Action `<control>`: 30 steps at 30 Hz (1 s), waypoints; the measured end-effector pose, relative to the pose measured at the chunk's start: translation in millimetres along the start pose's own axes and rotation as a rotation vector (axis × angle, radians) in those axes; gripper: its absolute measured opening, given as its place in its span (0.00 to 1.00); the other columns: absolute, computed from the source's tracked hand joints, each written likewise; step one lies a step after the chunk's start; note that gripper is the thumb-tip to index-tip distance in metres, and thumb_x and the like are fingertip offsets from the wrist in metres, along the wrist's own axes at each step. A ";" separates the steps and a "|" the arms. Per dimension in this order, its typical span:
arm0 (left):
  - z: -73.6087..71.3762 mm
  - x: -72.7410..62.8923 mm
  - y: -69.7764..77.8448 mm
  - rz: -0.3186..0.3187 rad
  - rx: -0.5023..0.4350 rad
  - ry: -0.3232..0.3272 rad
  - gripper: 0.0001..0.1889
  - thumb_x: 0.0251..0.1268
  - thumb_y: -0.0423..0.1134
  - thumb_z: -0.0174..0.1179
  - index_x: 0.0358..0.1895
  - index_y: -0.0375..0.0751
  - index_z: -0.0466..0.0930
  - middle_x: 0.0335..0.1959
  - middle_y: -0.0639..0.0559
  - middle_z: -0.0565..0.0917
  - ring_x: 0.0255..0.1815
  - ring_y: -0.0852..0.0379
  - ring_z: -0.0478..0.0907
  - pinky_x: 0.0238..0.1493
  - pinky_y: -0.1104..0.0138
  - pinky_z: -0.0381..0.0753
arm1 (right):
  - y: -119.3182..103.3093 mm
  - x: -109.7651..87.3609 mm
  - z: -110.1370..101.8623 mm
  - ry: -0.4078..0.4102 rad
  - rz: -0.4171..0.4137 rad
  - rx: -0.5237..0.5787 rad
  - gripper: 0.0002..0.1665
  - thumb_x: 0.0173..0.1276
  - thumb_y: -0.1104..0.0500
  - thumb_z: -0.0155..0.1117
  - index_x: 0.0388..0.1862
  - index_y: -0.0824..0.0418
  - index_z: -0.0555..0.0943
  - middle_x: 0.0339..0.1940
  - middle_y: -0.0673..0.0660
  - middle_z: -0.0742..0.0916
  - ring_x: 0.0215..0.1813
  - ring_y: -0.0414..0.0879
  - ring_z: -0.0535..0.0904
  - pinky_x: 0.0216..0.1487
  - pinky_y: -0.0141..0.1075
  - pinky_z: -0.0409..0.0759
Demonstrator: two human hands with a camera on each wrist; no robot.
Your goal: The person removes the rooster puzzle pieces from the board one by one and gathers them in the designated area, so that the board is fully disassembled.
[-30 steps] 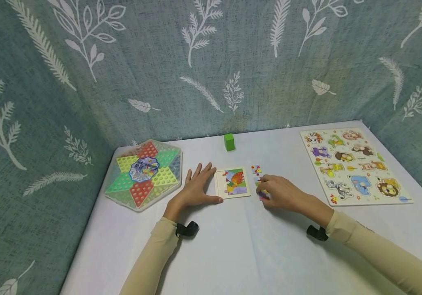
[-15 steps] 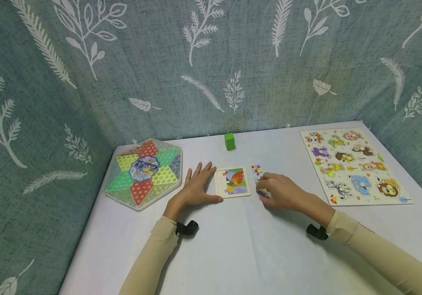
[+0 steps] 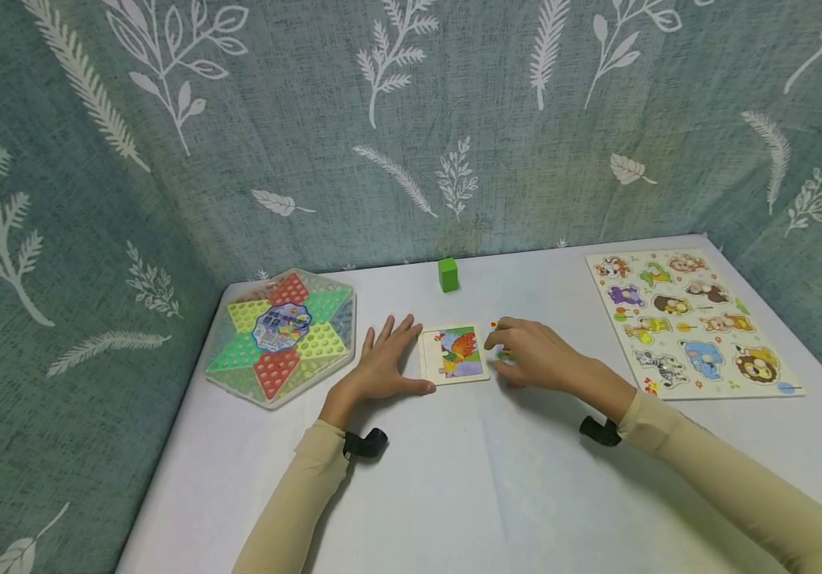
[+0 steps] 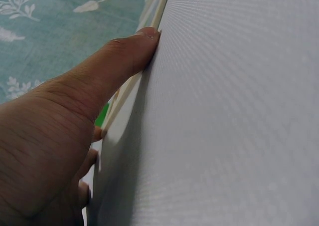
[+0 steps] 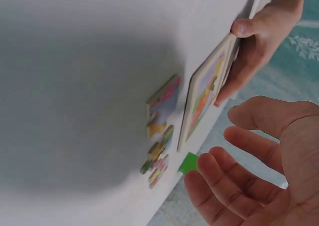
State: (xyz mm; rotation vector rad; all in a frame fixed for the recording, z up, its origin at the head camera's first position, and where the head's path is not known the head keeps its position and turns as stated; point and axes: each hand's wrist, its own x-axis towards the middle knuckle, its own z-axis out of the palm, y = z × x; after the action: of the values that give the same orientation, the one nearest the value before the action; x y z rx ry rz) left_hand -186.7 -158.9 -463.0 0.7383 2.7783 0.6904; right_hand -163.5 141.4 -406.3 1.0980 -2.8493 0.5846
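Observation:
A small square puzzle board (image 3: 455,383) with a bird picture lies mid-table, its left strip bare wood. My left hand (image 3: 382,367) has its fingers spread at the board's left side; the thumb (image 4: 132,51) touches the near edge, the index finger reaches the far-left corner. Just right of the board, my right hand (image 3: 540,355) hovers with loosely bent fingers, nothing between them in the right wrist view. Under it lie several loose jigsaw pieces (image 5: 163,104), partly hidden in the head view.
A hexagonal Chinese checkers set (image 3: 277,323) lies to the left. Near the back stands a green block (image 3: 448,275). An animal peg puzzle (image 3: 690,325) occupies the right side. A patterned cloth (image 3: 411,143) hangs behind the white table.
My right hand has moved a little left from the loose pieces toward the board, its fingers spreading apart somewhat. The left hand has stayed at the board's edge.

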 end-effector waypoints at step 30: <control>0.2 0.0 -0.5 -0.001 -0.006 -0.002 0.59 0.50 0.68 0.70 0.81 0.48 0.51 0.82 0.50 0.44 0.81 0.43 0.31 0.73 0.41 0.26 | -17.2 65.6 13.0 -0.090 -0.005 0.031 0.13 0.65 0.60 0.69 0.48 0.61 0.87 0.39 0.57 0.84 0.31 0.43 0.73 0.34 0.38 0.75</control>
State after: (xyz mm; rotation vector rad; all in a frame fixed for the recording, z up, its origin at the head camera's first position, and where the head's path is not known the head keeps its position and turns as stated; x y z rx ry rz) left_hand -186.8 -159.2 -463.4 0.7355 2.7734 0.6968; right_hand -200.2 83.0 -402.0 1.1654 -2.9220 0.5964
